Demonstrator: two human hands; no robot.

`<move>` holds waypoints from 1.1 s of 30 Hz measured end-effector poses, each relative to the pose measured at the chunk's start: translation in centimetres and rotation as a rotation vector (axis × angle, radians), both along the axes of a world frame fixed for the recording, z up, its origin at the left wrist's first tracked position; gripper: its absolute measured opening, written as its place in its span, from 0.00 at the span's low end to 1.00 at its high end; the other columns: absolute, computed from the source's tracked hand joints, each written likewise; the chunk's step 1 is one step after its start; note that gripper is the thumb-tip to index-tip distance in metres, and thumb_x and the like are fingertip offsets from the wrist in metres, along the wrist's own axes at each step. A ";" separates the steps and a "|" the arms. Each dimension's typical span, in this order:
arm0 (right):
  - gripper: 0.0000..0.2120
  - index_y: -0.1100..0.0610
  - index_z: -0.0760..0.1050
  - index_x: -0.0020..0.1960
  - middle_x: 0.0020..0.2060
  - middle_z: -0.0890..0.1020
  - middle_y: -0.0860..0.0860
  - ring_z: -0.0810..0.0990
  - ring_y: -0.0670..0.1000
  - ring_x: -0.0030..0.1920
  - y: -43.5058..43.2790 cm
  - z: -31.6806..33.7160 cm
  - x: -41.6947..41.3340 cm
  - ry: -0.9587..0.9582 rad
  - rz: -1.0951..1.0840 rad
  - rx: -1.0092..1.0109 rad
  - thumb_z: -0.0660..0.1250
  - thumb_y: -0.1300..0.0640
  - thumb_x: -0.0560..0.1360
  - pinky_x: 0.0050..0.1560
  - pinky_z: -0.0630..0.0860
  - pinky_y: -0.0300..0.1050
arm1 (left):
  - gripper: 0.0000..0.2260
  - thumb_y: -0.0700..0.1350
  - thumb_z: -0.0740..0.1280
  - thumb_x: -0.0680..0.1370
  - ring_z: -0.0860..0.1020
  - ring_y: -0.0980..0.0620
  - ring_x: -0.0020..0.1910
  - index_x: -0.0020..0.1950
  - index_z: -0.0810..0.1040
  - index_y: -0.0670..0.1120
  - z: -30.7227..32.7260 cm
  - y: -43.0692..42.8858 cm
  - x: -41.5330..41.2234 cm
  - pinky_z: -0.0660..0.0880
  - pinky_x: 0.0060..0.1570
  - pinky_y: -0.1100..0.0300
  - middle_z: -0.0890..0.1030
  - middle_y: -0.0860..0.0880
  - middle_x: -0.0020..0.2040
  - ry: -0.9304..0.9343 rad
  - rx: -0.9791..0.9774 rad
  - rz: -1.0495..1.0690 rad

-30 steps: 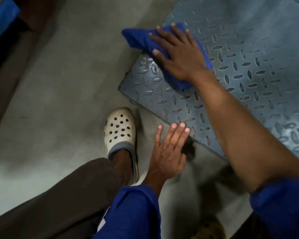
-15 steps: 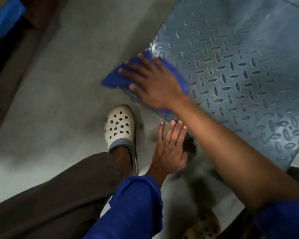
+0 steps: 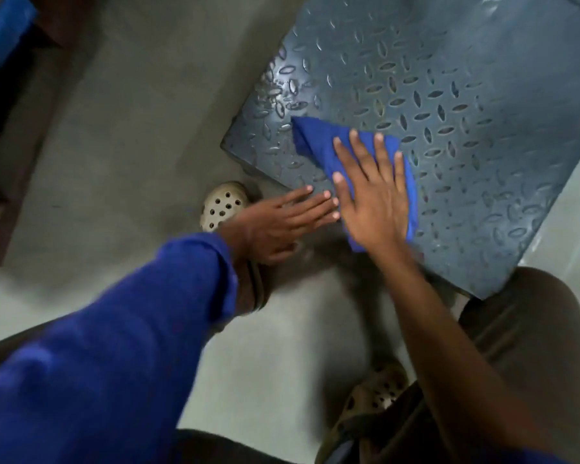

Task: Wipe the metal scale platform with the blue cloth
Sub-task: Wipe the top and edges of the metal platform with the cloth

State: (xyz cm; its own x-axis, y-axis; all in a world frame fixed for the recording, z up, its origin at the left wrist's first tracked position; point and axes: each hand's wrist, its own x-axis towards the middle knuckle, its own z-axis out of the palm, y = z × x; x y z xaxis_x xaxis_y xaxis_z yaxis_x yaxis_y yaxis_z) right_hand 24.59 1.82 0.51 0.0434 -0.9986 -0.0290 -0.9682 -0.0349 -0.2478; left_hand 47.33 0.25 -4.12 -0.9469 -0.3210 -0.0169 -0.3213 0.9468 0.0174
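Note:
The metal scale platform [image 3: 449, 105], grey with a raised diamond tread, lies low on the floor at the upper right. A blue cloth [image 3: 318, 142] is spread on its near edge. My right hand [image 3: 372, 192] presses flat on the cloth, fingers splayed and pointing away from me. My left hand [image 3: 278, 222] is flat and open right beside it, its fingertips at the platform's near edge and holding nothing.
A cream perforated clog [image 3: 223, 204] stands on the grey floor just left of the platform's corner; another clog [image 3: 379, 390] is below by my right knee. Dark furniture with something blue [image 3: 4, 31] runs along the far left.
My right hand slid the cloth from the platform's left corner toward its near edge, to the right. My left hand came up from the floor to the platform edge. The view shifted.

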 end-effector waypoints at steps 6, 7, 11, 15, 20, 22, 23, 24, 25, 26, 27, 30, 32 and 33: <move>0.25 0.43 0.56 0.84 0.84 0.57 0.42 0.51 0.51 0.85 2.6 -0.5 0.8 -0.043 -0.200 -0.032 0.48 0.44 0.88 0.83 0.52 0.60 | 0.41 0.56 0.58 0.81 0.43 0.44 0.88 0.88 0.43 0.39 5.2 -8.3 2.3 0.49 0.86 0.42 0.42 0.41 0.88 -0.258 0.082 -0.428; 0.25 0.43 0.56 0.84 0.84 0.57 0.42 0.51 0.52 0.85 2.6 -0.6 0.4 -0.045 -0.253 -0.036 0.48 0.44 0.88 0.83 0.51 0.60 | 0.40 0.56 0.57 0.83 0.44 0.44 0.88 0.88 0.44 0.40 5.6 -8.7 2.3 0.50 0.86 0.42 0.43 0.42 0.88 -0.240 0.124 -0.423; 0.25 0.42 0.57 0.84 0.83 0.59 0.43 0.53 0.54 0.85 3.6 -0.8 -0.3 -0.046 -0.529 -0.064 0.48 0.43 0.88 0.82 0.52 0.62 | 0.29 0.54 0.58 0.88 0.55 0.45 0.87 0.86 0.61 0.42 7.2 -10.7 2.3 0.54 0.86 0.45 0.59 0.43 0.87 -0.029 0.320 -0.233; 0.25 0.42 0.56 0.84 0.84 0.58 0.43 0.52 0.55 0.85 2.4 -0.5 5.2 -0.099 -0.556 -0.052 0.50 0.43 0.87 0.82 0.50 0.64 | 0.19 0.47 0.61 0.89 0.59 0.42 0.86 0.80 0.74 0.44 7.3 -14.1 3.2 0.58 0.83 0.37 0.68 0.43 0.83 0.166 0.358 0.085; 0.25 0.42 0.54 0.84 0.84 0.55 0.43 0.48 0.53 0.85 1.9 -0.9 8.3 -0.109 -0.210 -0.019 0.51 0.44 0.88 0.83 0.49 0.62 | 0.20 0.47 0.57 0.89 0.58 0.35 0.85 0.81 0.73 0.43 6.5 -18.3 2.3 0.57 0.83 0.37 0.65 0.39 0.84 0.152 0.273 -0.002; 0.25 0.41 0.53 0.84 0.84 0.54 0.43 0.48 0.53 0.85 3.6 -1.1 6.1 -0.066 -0.177 -0.008 0.50 0.42 0.88 0.83 0.50 0.61 | 0.21 0.48 0.56 0.90 0.58 0.36 0.86 0.82 0.71 0.46 6.7 -20.1 2.1 0.59 0.82 0.36 0.65 0.41 0.85 0.140 0.255 -0.024; 0.26 0.41 0.53 0.84 0.85 0.54 0.43 0.48 0.53 0.85 4.3 -1.1 4.8 -0.036 -0.215 0.003 0.49 0.41 0.88 0.83 0.50 0.61 | 0.21 0.49 0.56 0.90 0.57 0.37 0.86 0.83 0.70 0.47 6.8 -20.9 2.0 0.59 0.82 0.36 0.64 0.42 0.85 0.127 0.247 -0.040; 0.26 0.42 0.52 0.85 0.85 0.54 0.44 0.48 0.54 0.85 4.5 -1.0 3.7 -0.012 -0.282 0.012 0.48 0.40 0.88 0.83 0.50 0.62 | 0.20 0.49 0.56 0.91 0.57 0.38 0.86 0.83 0.70 0.48 6.7 -21.5 2.0 0.59 0.82 0.36 0.64 0.43 0.85 0.116 0.243 -0.053; 0.27 0.42 0.52 0.85 0.85 0.54 0.44 0.48 0.54 0.85 4.1 -1.0 2.9 0.004 -0.361 0.015 0.48 0.39 0.87 0.83 0.51 0.62 | 0.20 0.49 0.56 0.91 0.56 0.38 0.86 0.83 0.69 0.49 6.7 -22.1 1.8 0.59 0.82 0.36 0.64 0.43 0.85 0.107 0.239 -0.060; 0.27 0.42 0.53 0.85 0.85 0.54 0.45 0.48 0.55 0.85 3.1 -0.9 2.7 0.015 -0.433 0.012 0.47 0.38 0.87 0.82 0.51 0.63 | 0.21 0.48 0.55 0.91 0.56 0.38 0.87 0.84 0.69 0.50 6.8 -22.5 1.7 0.58 0.83 0.36 0.63 0.43 0.86 0.099 0.227 -0.063; 0.27 0.42 0.53 0.85 0.85 0.54 0.45 0.48 0.55 0.85 1.7 -0.8 3.0 0.012 -0.486 0.005 0.47 0.38 0.87 0.82 0.51 0.64 | 0.21 0.48 0.54 0.91 0.55 0.39 0.87 0.84 0.67 0.50 6.8 -22.8 1.6 0.56 0.83 0.36 0.61 0.43 0.86 0.083 0.207 -0.064; 0.28 0.42 0.49 0.85 0.85 0.52 0.46 0.46 0.56 0.85 -3.1 -0.9 6.4 -0.024 -0.438 -0.013 0.43 0.37 0.87 0.82 0.48 0.66 | 0.23 0.51 0.51 0.91 0.52 0.38 0.87 0.86 0.62 0.50 6.6 -23.3 1.4 0.53 0.84 0.37 0.57 0.43 0.87 0.042 0.153 -0.063; 0.28 0.43 0.50 0.85 0.85 0.51 0.47 0.46 0.57 0.85 -5.0 -1.0 10.1 -0.040 -0.292 0.004 0.43 0.38 0.87 0.82 0.47 0.66 | 0.24 0.53 0.53 0.91 0.53 0.37 0.87 0.87 0.62 0.50 6.4 -23.4 1.5 0.52 0.85 0.38 0.57 0.43 0.87 0.046 0.141 -0.069; 0.28 0.44 0.51 0.85 0.85 0.52 0.47 0.46 0.57 0.85 -5.0 -1.0 11.9 -0.051 -0.221 0.005 0.44 0.38 0.87 0.82 0.47 0.65 | 0.24 0.54 0.54 0.91 0.52 0.37 0.87 0.87 0.61 0.50 6.3 -23.4 1.7 0.52 0.85 0.38 0.56 0.43 0.88 0.044 0.135 -0.072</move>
State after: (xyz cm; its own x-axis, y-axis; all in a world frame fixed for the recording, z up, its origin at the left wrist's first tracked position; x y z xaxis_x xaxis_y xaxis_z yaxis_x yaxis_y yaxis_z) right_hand 36.46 -3.20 -0.51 -0.1752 -0.9838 -0.0373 -0.9384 0.1784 -0.2959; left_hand 49.04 -23.11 2.20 -0.9683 -0.2495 -0.0128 -0.2483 0.9556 0.1587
